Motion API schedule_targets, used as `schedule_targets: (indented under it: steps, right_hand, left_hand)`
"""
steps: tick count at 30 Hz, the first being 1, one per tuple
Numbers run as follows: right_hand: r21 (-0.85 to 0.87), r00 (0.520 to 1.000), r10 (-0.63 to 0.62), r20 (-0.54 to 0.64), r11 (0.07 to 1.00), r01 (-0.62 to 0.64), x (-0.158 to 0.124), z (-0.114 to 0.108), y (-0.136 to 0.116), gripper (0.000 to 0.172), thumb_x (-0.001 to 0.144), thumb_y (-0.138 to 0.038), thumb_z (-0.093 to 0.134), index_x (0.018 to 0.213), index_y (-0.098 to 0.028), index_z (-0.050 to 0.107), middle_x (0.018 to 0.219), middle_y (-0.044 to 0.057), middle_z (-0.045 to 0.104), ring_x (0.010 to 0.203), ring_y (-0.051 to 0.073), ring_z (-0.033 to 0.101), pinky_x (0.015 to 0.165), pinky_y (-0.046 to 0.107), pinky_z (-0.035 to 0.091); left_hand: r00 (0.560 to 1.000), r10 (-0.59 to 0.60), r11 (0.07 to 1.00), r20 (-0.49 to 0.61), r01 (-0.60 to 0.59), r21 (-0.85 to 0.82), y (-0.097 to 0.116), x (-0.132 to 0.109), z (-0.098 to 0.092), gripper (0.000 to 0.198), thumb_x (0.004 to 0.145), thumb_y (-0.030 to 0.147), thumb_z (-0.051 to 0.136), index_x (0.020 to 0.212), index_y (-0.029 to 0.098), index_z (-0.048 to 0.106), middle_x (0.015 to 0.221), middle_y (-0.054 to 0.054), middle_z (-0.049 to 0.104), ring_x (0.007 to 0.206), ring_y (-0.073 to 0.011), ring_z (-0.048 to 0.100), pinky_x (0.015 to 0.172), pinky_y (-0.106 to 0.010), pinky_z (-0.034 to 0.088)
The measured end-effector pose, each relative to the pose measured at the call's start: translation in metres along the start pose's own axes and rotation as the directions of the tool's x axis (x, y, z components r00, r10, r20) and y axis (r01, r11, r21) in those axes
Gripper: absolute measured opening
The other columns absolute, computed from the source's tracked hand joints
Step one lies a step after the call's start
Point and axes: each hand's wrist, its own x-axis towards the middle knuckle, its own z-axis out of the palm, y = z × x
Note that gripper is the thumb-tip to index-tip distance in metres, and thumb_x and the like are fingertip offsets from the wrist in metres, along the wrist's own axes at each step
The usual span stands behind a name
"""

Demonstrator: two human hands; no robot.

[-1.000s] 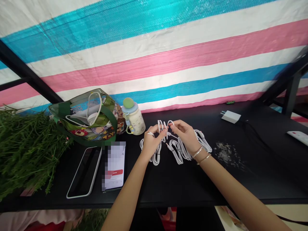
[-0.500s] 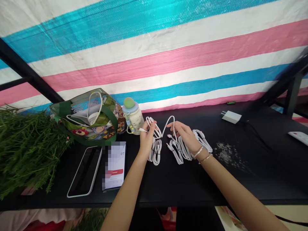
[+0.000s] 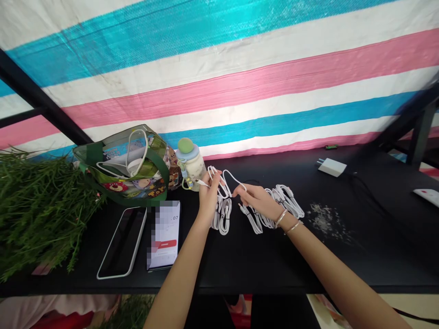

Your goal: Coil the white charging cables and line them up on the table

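A white charging cable [image 3: 224, 186], partly coiled, is held above the black table. My left hand [image 3: 208, 195] is closed around its loops, with one plug sticking out to the left past the thumb. The cable's free length arches over to my right hand [image 3: 252, 195], whose fingers are pinched on it near the loops. Below my left hand lie tied white cable bundles [image 3: 224, 219]. More bundled white cables [image 3: 253, 221] lie under and beside my right hand, some partly hidden by it, and another coil [image 3: 291, 201] rests to its right.
At the left are a green plant [image 3: 41, 214], a clear printed bag [image 3: 137, 176], a bottle [image 3: 192, 167] and two phones, one dark [image 3: 123, 244] and one lit [image 3: 166, 237]. On the right lie a white charger [image 3: 332, 167], grey debris [image 3: 325, 219] and a white object [image 3: 427, 195].
My right hand has moved left toward my left hand, bringing the cable's free length closer to the coil. My left hand keeps its hold in nearly the same place.
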Motion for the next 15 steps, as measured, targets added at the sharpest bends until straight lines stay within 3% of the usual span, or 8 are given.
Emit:
schedule_targets:
  steps: [4, 10, 15]
  right_hand:
    - [0.073, 0.996, -0.018, -0.084, 0.997, 0.024, 0.0000, -0.0009, -0.0033, 0.057, 0.082, -0.068, 0.034, 0.060, -0.021, 0.056, 0.050, -0.001, 0.049, 0.050, 0.013, 0.048, 0.052, 0.028, 0.038]
    - [-0.022, 0.964, -0.130, -0.230, 0.992, 0.128, 0.0013, -0.0023, -0.0037, 0.043, 0.086, -0.056, 0.041, 0.071, -0.019, 0.058, 0.066, 0.002, 0.059, 0.065, 0.015, 0.057, 0.062, 0.028, 0.045]
    - [-0.064, 0.948, -0.223, -0.226, 0.975, 0.214, 0.0003, -0.0018, -0.0039, 0.031, 0.090, -0.040, 0.041, 0.083, -0.019, 0.062, 0.088, 0.007, 0.070, 0.086, 0.018, 0.065, 0.073, 0.029, 0.050]
  left_hand:
    - [0.999, -0.019, 1.000, 0.045, 0.019, -0.013, 0.0023, -0.0016, 0.0018, 0.031, 0.082, 0.048, 0.056, 0.078, 0.018, 0.061, 0.061, 0.003, 0.054, 0.058, -0.0114, 0.052, 0.059, -0.024, 0.043]
    - [0.989, -0.114, 0.985, 0.090, 0.124, -0.121, 0.0064, -0.0049, 0.0047, 0.031, 0.075, 0.047, 0.065, 0.081, 0.017, 0.061, 0.058, 0.004, 0.055, 0.055, -0.0098, 0.052, 0.054, -0.020, 0.041]
    - [0.980, -0.168, 0.959, 0.110, 0.189, -0.211, 0.0074, -0.0068, 0.0051, 0.032, 0.072, 0.045, 0.069, 0.088, 0.017, 0.063, 0.059, 0.005, 0.056, 0.053, -0.0081, 0.050, 0.051, -0.018, 0.040]
